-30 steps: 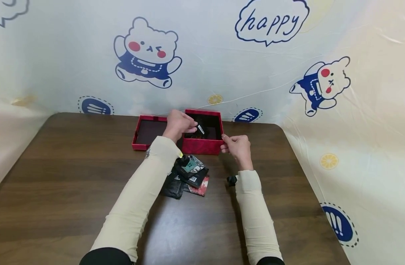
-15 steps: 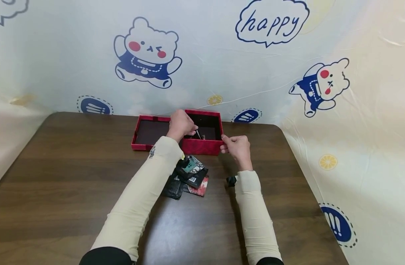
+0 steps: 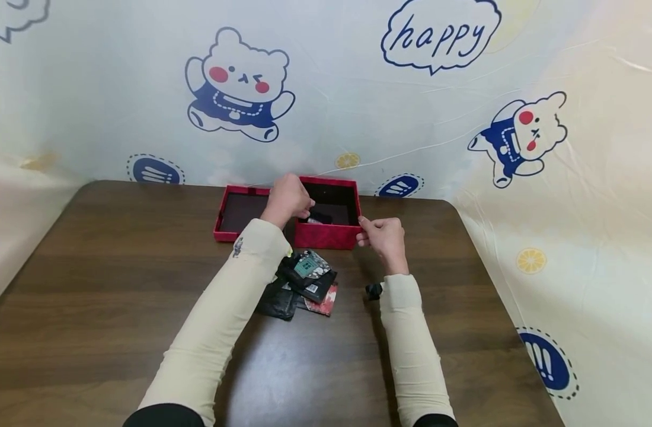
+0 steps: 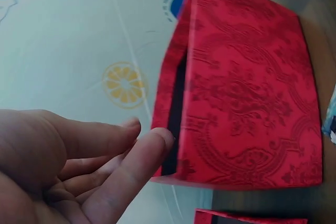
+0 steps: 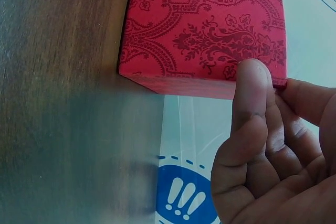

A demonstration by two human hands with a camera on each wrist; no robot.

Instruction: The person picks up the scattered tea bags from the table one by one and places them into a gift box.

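Left hand (image 3: 288, 200), loosely bent and gripping nothing, is hovering at the red box (image 3: 328, 237) — a dark item (image 3: 319, 218) is lying inside — while the right hand (image 3: 384, 237) is pinching the near right corner; packets (image 3: 311, 277) are resting in front.

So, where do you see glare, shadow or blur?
Head view: whitish glare on the table between the sleeves, with dark shadows along both; left wrist view: the red box looks slightly soft; right wrist view: its pattern is crisper, and the table has a bluish sheen.
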